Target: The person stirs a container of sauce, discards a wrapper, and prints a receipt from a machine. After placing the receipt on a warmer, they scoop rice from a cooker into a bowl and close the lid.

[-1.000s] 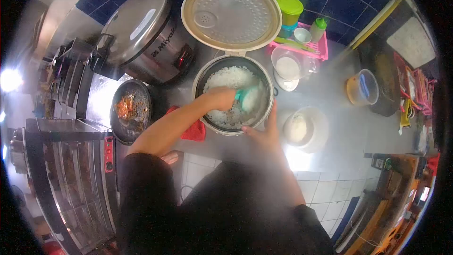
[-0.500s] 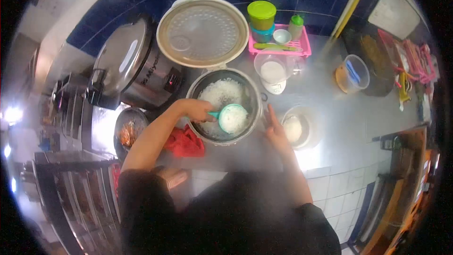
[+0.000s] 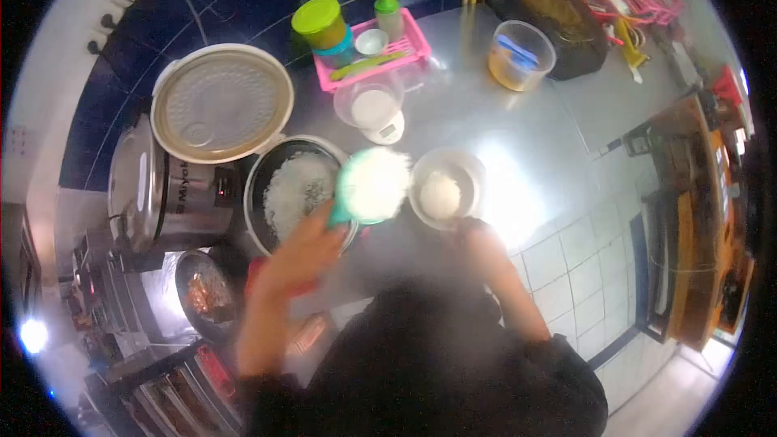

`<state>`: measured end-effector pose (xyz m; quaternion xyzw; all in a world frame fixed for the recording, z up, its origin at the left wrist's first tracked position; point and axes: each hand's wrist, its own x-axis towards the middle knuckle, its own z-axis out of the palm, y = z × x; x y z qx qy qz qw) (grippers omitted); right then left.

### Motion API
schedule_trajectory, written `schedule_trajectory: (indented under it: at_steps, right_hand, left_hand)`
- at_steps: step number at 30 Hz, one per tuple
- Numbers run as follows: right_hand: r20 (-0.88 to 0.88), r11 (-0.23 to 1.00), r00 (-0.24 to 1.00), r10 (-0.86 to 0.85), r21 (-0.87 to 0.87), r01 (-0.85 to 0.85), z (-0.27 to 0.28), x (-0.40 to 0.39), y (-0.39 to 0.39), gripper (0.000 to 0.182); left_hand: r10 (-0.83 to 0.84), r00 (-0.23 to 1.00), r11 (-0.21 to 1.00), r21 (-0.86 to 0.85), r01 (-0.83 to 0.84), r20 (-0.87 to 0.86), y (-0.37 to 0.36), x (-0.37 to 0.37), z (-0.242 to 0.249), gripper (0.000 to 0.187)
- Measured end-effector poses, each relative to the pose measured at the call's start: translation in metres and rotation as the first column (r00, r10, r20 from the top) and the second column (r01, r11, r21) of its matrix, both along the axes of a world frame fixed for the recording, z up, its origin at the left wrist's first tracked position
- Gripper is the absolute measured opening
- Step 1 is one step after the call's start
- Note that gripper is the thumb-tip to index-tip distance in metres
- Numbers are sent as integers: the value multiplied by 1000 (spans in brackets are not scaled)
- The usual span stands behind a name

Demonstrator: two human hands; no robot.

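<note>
**Scoop of rice lifted between cooker and bowl**

Far left: a closed steel cooker stands at the counter's end, partly hidden by the open cooker's raised lid, whose pale inner face is turned up toward the camera. Below them, a dark pan with reddish-brown food sits at the lower left.

Left of centre: the open rice cooker holds white rice; its dark pot rim is clear on the near side. A scrap of red cloth shows just under the forearm.

Left hand: blurred, fingers closed around the handle of a teal scoop. The scoop is heaped with white rice and sits above the cooker's right rim, just beside the bowl, not touching it as far as can be told.

Centre right: a white bowl on the steel counter, already holding a mound of rice.

Right hand: at the bowl's near edge, steam-blurred; cannot tell whether it grips the rim or only rests by it.

Behind: a clear jug with white contents on a small scale, a pink tray carrying a green-lidded tub and a small bottle. Further right, a clear tub with orange-brown contents, then a dark tray.
</note>
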<state>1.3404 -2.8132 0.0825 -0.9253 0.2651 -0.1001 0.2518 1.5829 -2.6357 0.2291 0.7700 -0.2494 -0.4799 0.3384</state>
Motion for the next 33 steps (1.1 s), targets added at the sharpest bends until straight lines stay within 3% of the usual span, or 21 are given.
schedule_trajectory:
  at_steps: [1, 2, 4, 7, 9, 10, 12, 13, 14, 15, 16, 17, 18, 19, 21, 26, 28, 30, 32, 33]
  right_hand:
    - [-6, 1000, 1000, -8, -3, 8, 8, -3, 1, 27]
    - [-94, 1000, 996, 12, 28, -9, 19, -6, 3, 25]
    - [-182, 997, 982, 40, 65, -28, 30, -11, 4, 24]
    - [-230, 995, 972, 41, 101, -18, 35, -19, 1, 21]
    - [-221, 992, 975, -13, 116, 40, 35, -19, 1, 21]
    - [-221, 991, 975, -15, 123, 43, 38, -19, 2, 21]
    - [-26, 937, 999, 46, 349, -34, 54, -9, 0, 28]
    - [-2, 932, 997, 76, 356, -70, 59, -1, 2, 28]
    - [37, 841, 998, 57, 537, -68, 64, 13, 5, 33]
    - [67, 711, 997, 45, 699, -79, 65, 27, 10, 38]
    - [102, 694, 990, 95, 706, -139, 57, 43, 15, 38]
    - [221, 752, 975, 16, 640, -158, 41, 59, 20, 42]
    - [334, 806, 941, -63, 573, -150, 33, 75, 26, 46]
    - [330, 756, 942, -58, 631, -175, 25, 96, 25, 48]
    - [362, 695, 932, -37, 679, -236, 12, 145, 15, 52]
    - [517, 647, 855, 49, 636, -421, -24, 226, -4, 56]
    - [471, 654, 871, 140, 617, -438, -24, 224, -6, 53]
    - [431, 685, 892, 136, 609, -399, -9, 208, 4, 51]
    - [388, 712, 914, 116, 610, -349, 6, 183, 23, 49]
    - [280, 661, 955, 100, 699, -274, 12, 172, 34, 49]
  left_hand:
    - [-98, 954, 995, -6, 104, 283, -16, -21, -28, 53]
    - [-178, 820, 980, 19, 200, 544, -32, -40, -63, 58]
    - [-327, 582, 940, 191, 283, 745, -67, -83, -95, 65]
    - [-348, 535, 937, 294, 187, 770, -93, -101, -113, 68]
    - [-326, 495, 944, 255, 208, 805, -85, -87, -97, 63]
    - [-270, 549, 962, 199, 187, 791, -77, -79, -87, 59]
    - [-201, 592, 979, 150, 135, 781, -59, -62, -57, 55]
    - [-81, 650, 994, 17, 105, 755, -45, -53, -34, 51]
    - [44, 693, 992, -112, 53, 719, -27, -40, -14, 49]
    - [67, 665, 996, -94, 5, 744, -8, -31, 1, 49]
    - [120, 667, 991, -46, -127, 735, 11, -24, 15, 48]
    - [177, 667, 968, -4, -251, 724, 29, -18, 26, 48]
    - [155, 657, 960, 43, -276, 738, 51, -7, 25, 50]
    - [170, 645, 952, 46, -304, 745, 65, -1, 24, 50]
    - [83, 597, 891, 208, -403, 798, 84, 3, 15, 56]
    - [142, 574, 839, 209, -502, 807, 86, -4, -33, 62]
    - [158, 591, 815, 234, -531, 791, 90, 3, -54, 63]
    - [-93, 658, 820, 432, -375, 747, 104, 18, -96, 64]
    - [-114, 637, 802, 449, -394, 763, 99, 19, -97, 65]
    - [-139, 613, 789, 461, -407, 778, 96, 20, -98, 66]
